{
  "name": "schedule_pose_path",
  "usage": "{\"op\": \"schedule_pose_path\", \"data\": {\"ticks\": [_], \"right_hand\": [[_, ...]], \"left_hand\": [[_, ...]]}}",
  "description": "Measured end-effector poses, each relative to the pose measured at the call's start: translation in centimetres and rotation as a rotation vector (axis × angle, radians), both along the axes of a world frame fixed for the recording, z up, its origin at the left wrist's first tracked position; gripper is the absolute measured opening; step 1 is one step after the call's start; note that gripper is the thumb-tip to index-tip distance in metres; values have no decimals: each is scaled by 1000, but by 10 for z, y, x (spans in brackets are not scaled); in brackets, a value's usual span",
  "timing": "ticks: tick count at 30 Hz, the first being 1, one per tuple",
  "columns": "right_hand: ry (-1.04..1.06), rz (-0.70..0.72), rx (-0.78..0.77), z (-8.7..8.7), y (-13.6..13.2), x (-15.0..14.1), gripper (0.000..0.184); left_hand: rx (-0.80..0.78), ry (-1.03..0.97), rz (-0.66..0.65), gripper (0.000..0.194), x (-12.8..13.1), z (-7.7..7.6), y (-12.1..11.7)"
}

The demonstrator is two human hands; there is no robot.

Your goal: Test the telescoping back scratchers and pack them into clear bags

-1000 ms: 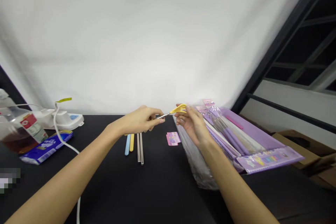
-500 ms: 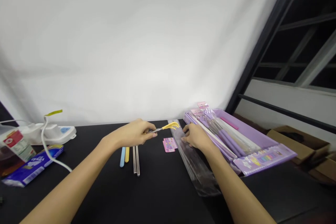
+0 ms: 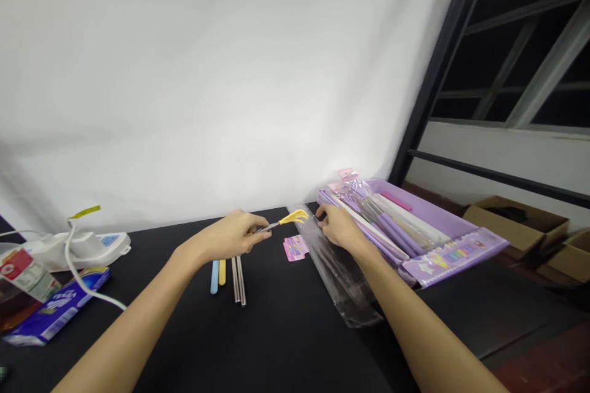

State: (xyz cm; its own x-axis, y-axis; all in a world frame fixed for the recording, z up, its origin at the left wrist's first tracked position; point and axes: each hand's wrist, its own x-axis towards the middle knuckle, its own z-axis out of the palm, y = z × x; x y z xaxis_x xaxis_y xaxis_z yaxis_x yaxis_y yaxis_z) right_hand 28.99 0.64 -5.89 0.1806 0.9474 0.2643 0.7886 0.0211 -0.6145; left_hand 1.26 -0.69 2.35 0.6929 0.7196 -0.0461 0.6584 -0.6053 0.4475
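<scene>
My left hand (image 3: pixel 236 234) is closed in a pinch around the metal rod of a back scratcher (image 3: pixel 294 217), whose yellow claw-shaped head points to the right. Below that hand, blue (image 3: pixel 214 276) and yellow handles (image 3: pixel 222 272) and thin metal rods (image 3: pixel 238 282) lie on the black table, their far ends hidden by the hand. My right hand (image 3: pixel 340 225) hovers over or touches a stack of clear plastic sleeves (image 3: pixel 329 264), its bent thumb and fingers apart. Between the hands are small pink printed cards (image 3: pixel 295 248).
Right of the sleeves stands a purple display box (image 3: pixel 426 215) with several packaged purple and white sticks. At left are a white power strip (image 3: pixel 113 243) with a cable, a blue packet (image 3: pixel 59 307) and a drink container (image 3: pixel 21 285). Cardboard boxes (image 3: pixel 516 227) stand beyond the table's right side.
My right hand has lifted slightly, its fingers more spread over the sleeves. The back scratcher stays in my left hand, its head turned slightly. The camera view has shifted a little.
</scene>
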Motion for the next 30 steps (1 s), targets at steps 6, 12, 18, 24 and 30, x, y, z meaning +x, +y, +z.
{"op": "schedule_pose_path", "data": {"ticks": [6, 12, 18, 24, 30], "right_hand": [[231, 56, 114, 20, -2, 3, 9], [603, 128, 315, 35, -4, -3, 21], [1048, 154, 546, 45, -12, -7, 35], [1055, 183, 603, 44, -13, -7, 35], [960, 284, 672, 44, -15, -6, 26]], "left_hand": [[-156, -89, -18, 38, 2, -6, 0], [-431, -179, -74, 40, 2, 5, -6], [-455, -11, -116, 45, -9, 14, -6], [-343, 8, -65, 49, -10, 12, -3], [-131, -67, 65, 55, -9, 13, 1]]}}
